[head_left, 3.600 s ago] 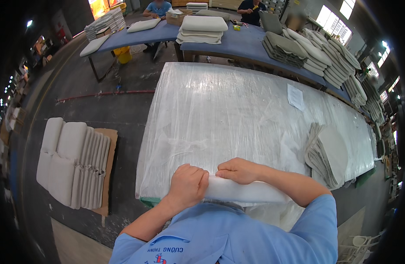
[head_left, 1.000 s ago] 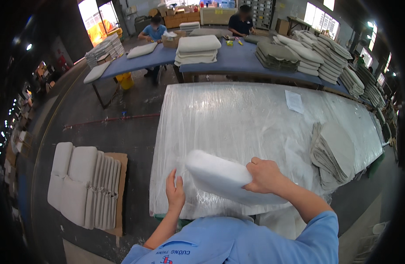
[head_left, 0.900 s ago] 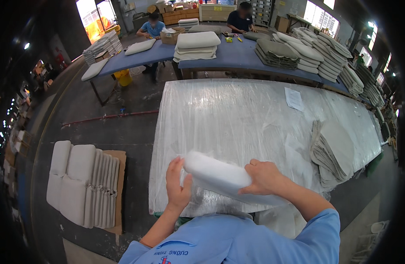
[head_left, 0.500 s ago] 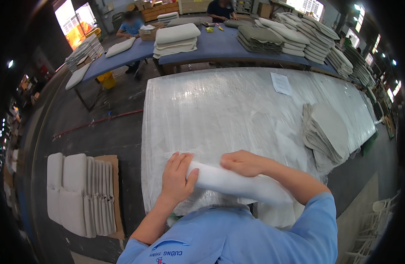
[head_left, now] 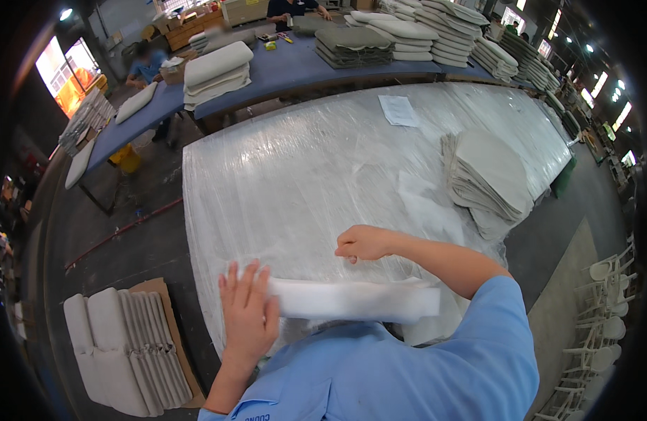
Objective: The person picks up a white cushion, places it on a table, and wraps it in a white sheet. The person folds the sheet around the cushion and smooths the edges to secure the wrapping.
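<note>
A long white roll or folded strip, perhaps foam [head_left: 351, 300], lies across the near edge of the plastic-covered table [head_left: 281, 189], close against my body. Its right part is smeared by motion. My left hand [head_left: 247, 309] rests flat at the left end of this strip, fingers stretched out and thumb along it. Beyond the strip, and apart from it, my right hand [head_left: 365, 243] is over the plastic with its fingers curled closed. Whatever those fingers hold, if anything, is hidden.
A fanned pile of grey fabric covers [head_left: 488, 175] and a paper sheet [head_left: 399, 111] lie on the plastic. Cushions on cardboard [head_left: 123, 351] stand on the floor at left. Blue tables [head_left: 288, 67] with stacked cushions and two people are beyond. White chairs [head_left: 601, 330] line the right.
My right hand has come off the white strip and moved beyond it. The strip now lies straighter and nearer my body. My left fingers have flattened, and the view has turned right.
</note>
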A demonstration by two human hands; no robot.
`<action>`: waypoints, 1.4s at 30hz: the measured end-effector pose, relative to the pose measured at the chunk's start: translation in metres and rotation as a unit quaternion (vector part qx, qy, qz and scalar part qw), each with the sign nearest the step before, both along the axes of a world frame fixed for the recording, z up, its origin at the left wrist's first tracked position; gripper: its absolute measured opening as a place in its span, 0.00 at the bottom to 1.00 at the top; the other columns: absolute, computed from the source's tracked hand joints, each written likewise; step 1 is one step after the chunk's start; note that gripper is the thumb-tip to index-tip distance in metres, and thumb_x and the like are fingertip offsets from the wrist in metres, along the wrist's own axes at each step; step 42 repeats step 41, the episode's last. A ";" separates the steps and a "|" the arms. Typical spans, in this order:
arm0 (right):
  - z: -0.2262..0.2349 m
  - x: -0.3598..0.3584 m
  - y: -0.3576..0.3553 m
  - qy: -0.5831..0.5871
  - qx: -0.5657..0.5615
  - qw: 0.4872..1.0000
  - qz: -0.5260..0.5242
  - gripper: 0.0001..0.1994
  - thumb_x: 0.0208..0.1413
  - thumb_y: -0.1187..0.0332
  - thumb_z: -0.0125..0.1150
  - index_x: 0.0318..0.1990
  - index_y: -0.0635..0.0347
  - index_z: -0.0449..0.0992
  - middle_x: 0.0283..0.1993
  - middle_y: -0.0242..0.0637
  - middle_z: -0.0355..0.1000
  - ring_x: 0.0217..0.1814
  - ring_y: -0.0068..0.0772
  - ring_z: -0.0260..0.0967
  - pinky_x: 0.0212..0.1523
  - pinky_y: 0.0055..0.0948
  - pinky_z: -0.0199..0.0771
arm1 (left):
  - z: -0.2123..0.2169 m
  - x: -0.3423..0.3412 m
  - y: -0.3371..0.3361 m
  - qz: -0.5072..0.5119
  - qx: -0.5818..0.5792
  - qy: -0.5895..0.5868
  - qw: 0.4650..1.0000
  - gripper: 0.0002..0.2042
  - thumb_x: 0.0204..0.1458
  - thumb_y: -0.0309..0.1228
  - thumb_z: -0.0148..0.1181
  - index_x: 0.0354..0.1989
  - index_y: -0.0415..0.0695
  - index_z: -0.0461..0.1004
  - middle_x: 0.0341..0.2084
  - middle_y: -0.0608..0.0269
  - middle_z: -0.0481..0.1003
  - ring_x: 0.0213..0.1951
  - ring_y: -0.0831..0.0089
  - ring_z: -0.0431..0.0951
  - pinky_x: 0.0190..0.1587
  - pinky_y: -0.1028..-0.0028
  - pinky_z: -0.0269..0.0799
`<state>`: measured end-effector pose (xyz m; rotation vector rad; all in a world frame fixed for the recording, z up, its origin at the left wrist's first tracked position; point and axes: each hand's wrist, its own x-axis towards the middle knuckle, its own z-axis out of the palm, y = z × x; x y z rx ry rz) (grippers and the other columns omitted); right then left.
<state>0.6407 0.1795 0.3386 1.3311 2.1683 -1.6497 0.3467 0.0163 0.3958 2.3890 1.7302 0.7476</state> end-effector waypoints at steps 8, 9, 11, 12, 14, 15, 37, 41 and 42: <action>0.052 0.061 -0.062 0.100 -0.011 0.995 -0.010 0.18 0.71 0.54 0.53 0.36 0.60 0.76 0.29 0.34 0.71 0.32 0.30 0.65 0.38 0.34 0.67 | 0.003 0.063 0.009 -0.190 -0.053 0.040 0.980 0.30 0.56 0.46 0.65 0.64 0.43 0.72 0.63 0.50 0.71 0.68 0.47 0.65 0.73 0.45 0.48; 0.058 0.062 -0.069 0.104 0.042 0.994 0.006 0.18 0.71 0.54 0.52 0.36 0.59 0.76 0.29 0.35 0.71 0.32 0.30 0.64 0.38 0.34 0.67 | 0.004 0.064 0.010 -0.184 -0.052 0.044 0.981 0.30 0.56 0.47 0.66 0.64 0.43 0.72 0.63 0.51 0.71 0.67 0.48 0.66 0.72 0.46 0.50; 0.062 0.058 -0.073 0.059 0.030 0.997 0.031 0.17 0.71 0.54 0.52 0.36 0.59 0.76 0.30 0.36 0.72 0.34 0.32 0.66 0.40 0.34 0.67 | 0.003 0.067 0.010 -0.183 -0.050 0.050 0.981 0.31 0.55 0.48 0.66 0.64 0.43 0.72 0.62 0.51 0.72 0.65 0.49 0.67 0.71 0.47 0.52; 0.061 0.056 -0.074 0.037 0.023 0.998 0.046 0.17 0.71 0.54 0.52 0.36 0.58 0.76 0.30 0.37 0.72 0.35 0.32 0.66 0.41 0.34 0.68 | 0.001 0.065 0.009 -0.184 -0.048 0.052 0.980 0.32 0.55 0.48 0.66 0.64 0.43 0.72 0.62 0.51 0.72 0.65 0.49 0.68 0.71 0.48 0.53; 0.040 0.063 -0.073 0.052 0.004 0.998 0.042 0.17 0.71 0.55 0.53 0.35 0.59 0.76 0.31 0.38 0.72 0.34 0.33 0.67 0.41 0.33 0.68 | 0.002 0.065 0.007 -0.190 -0.046 0.051 0.979 0.33 0.54 0.49 0.67 0.64 0.41 0.71 0.61 0.51 0.72 0.64 0.49 0.69 0.70 0.49 0.55; 0.026 0.066 -0.070 0.060 -0.005 0.997 0.040 0.17 0.70 0.56 0.53 0.35 0.59 0.75 0.31 0.38 0.72 0.34 0.33 0.67 0.41 0.33 0.68 | 0.002 0.066 0.006 -0.194 -0.048 0.049 0.979 0.34 0.54 0.49 0.67 0.65 0.40 0.71 0.61 0.50 0.72 0.64 0.49 0.69 0.69 0.49 0.56; -0.019 -0.008 -0.045 -0.031 0.131 0.983 0.128 0.17 0.69 0.57 0.52 0.39 0.62 0.77 0.37 0.47 0.78 0.39 0.46 0.73 0.44 0.40 0.71 | -0.004 0.054 -0.013 -0.192 -0.066 -0.073 0.976 0.49 0.51 0.44 0.73 0.76 0.37 0.50 0.69 0.42 0.63 0.66 0.46 0.68 0.68 0.48 0.61; -0.004 -0.032 -0.044 0.029 -0.063 0.998 0.005 0.14 0.68 0.57 0.55 0.43 0.59 0.77 0.39 0.43 0.80 0.38 0.41 0.74 0.44 0.40 0.72 | 0.000 0.035 -0.024 -0.192 -0.067 -0.101 0.974 0.46 0.52 0.44 0.72 0.75 0.40 0.54 0.70 0.45 0.63 0.69 0.47 0.66 0.71 0.45 0.55; -0.004 -0.032 -0.044 0.029 -0.063 0.998 0.005 0.14 0.68 0.57 0.55 0.43 0.59 0.77 0.39 0.43 0.80 0.38 0.41 0.74 0.44 0.40 0.72 | 0.000 0.035 -0.024 -0.192 -0.067 -0.101 0.974 0.46 0.52 0.44 0.72 0.75 0.40 0.54 0.70 0.45 0.63 0.69 0.47 0.66 0.71 0.45 0.55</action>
